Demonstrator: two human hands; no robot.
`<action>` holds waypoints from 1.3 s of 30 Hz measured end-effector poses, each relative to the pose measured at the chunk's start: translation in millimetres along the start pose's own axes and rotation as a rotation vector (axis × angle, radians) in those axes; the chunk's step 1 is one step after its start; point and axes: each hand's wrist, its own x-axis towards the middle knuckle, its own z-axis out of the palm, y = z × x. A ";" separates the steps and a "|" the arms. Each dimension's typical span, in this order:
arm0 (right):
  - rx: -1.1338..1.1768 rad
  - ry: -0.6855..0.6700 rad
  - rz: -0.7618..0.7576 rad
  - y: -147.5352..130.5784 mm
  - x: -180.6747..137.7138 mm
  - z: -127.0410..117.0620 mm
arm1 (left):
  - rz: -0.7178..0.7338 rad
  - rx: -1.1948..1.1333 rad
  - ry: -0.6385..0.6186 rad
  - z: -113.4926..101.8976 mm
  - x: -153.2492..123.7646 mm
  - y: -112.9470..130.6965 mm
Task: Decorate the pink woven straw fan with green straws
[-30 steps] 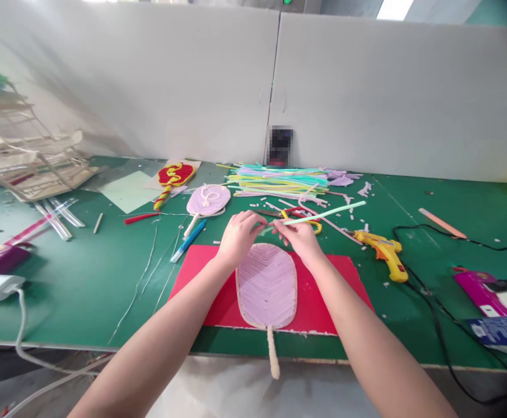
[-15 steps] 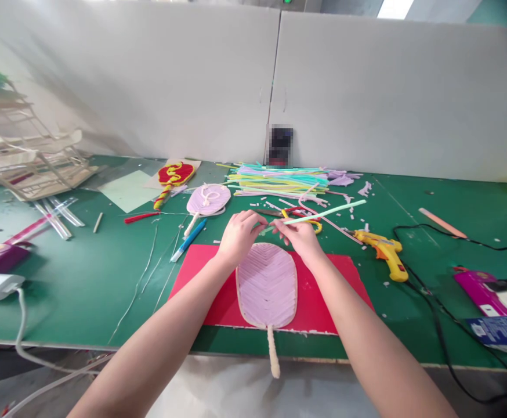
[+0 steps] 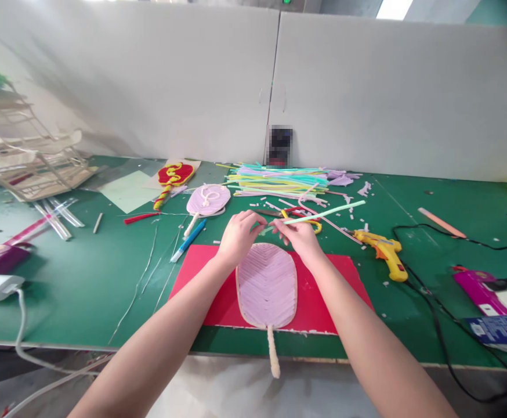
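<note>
Both of my hands meet just above the top edge of a lilac fan, with their fingertips close together. My left hand [image 3: 241, 233] is closed in a pinch at the near end of a light green pipe cleaner [image 3: 329, 212]. My right hand [image 3: 300, 237] pinches the same stick a little further along, and its long free end points to the right. The lilac fan [image 3: 266, 284] has a cream rim and lies on a red board [image 3: 314, 305], its cream handle [image 3: 273, 354] sticking out past the table edge. Scissors [image 3: 313, 226] lie behind my right hand, partly covered.
Behind lies a bundle of coloured pipe cleaners [image 3: 275, 181]. A yellow glue gun [image 3: 381, 249] with a black cable is at right. To the left are a blue pen [image 3: 189, 239], a smaller lilac fan [image 3: 199, 200] and a red-and-yellow fan [image 3: 175, 174]. Lilac scraps are scattered about.
</note>
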 end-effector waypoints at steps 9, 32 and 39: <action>0.054 0.050 0.040 -2.6 1.1 -1.5 | -0.038 -0.048 0.034 0.3 0.1 -0.2; 0.268 0.130 0.044 -9.5 -1.3 1.3 | -0.455 -0.803 -0.147 9.5 2.6 2.5; 0.170 0.077 0.026 -7.1 -0.7 1.9 | -0.388 -0.720 -0.140 5.8 1.9 2.5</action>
